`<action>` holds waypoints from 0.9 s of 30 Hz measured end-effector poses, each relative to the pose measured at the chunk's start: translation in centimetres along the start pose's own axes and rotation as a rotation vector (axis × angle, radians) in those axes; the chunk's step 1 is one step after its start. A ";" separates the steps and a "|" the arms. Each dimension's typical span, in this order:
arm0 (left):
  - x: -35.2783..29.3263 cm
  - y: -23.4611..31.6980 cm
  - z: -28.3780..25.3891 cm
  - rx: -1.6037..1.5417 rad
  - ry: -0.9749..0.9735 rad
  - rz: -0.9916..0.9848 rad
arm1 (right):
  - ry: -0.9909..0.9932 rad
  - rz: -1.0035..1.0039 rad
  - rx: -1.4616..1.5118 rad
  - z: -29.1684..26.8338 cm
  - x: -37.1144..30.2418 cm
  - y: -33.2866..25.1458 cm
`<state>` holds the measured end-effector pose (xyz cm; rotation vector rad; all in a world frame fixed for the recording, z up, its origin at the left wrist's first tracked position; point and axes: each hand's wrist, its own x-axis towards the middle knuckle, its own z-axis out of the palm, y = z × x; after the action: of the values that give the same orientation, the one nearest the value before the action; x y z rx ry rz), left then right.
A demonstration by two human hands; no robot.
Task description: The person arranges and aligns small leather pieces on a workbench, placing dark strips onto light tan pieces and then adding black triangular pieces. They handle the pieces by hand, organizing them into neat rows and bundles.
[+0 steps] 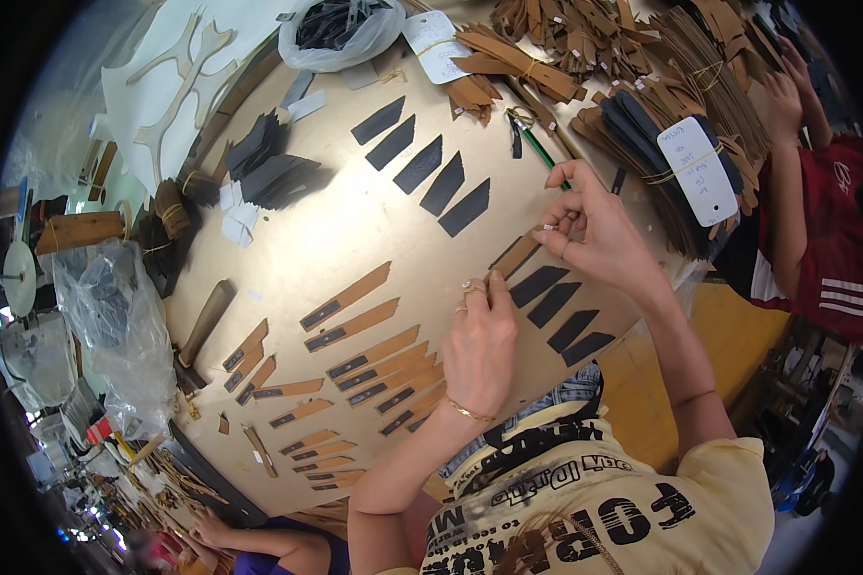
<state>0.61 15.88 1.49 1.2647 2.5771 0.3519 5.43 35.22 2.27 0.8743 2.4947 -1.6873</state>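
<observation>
A brown leather strip (516, 252) lies slantwise between my hands, at the top of a row of black pieces. The fingers of my left hand (481, 350) are held together, with the fingertips at its lower end. At the upper end my right hand (585, 228) pinches with thumb and forefinger, other fingers curled. A tiny white label (548, 227) shows by those fingertips. Just below the strip are several black slanted pieces (553, 304). Another row of black pieces (417, 164) lies farther up the table. To the left are several brown strips with dark patches (374, 372).
Bundled brown strips (585, 38) and a dark bundle with a white tag (697, 171) fill the far right. A green pencil (544, 158) lies near them. At the left are black stacks (276, 172) and a hammer (206, 326). Other people sit at the right and lower left.
</observation>
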 end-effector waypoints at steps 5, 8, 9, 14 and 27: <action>0.0 -0.1 0.0 0.007 -0.004 0.007 | 0.095 -0.361 -0.291 1.0 -0.9 0.8; -0.1 -0.1 0.2 0.004 -0.006 -0.006 | 0.181 -0.489 -0.530 2.1 -2.5 1.2; -0.1 -0.1 0.2 -0.003 -0.003 -0.023 | 0.222 -0.523 -0.634 2.5 -2.8 1.2; 0.2 -1.3 -0.2 -0.285 0.088 -0.014 | 0.288 -0.594 -0.978 4.0 -4.3 0.3; 1.4 -1.9 -2.2 -0.842 0.287 -0.018 | 0.252 -0.318 -0.220 6.3 -4.2 -0.4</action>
<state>-2.28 15.63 2.80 0.9009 2.1911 1.5030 6.93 27.87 1.20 0.7424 3.0570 -1.4038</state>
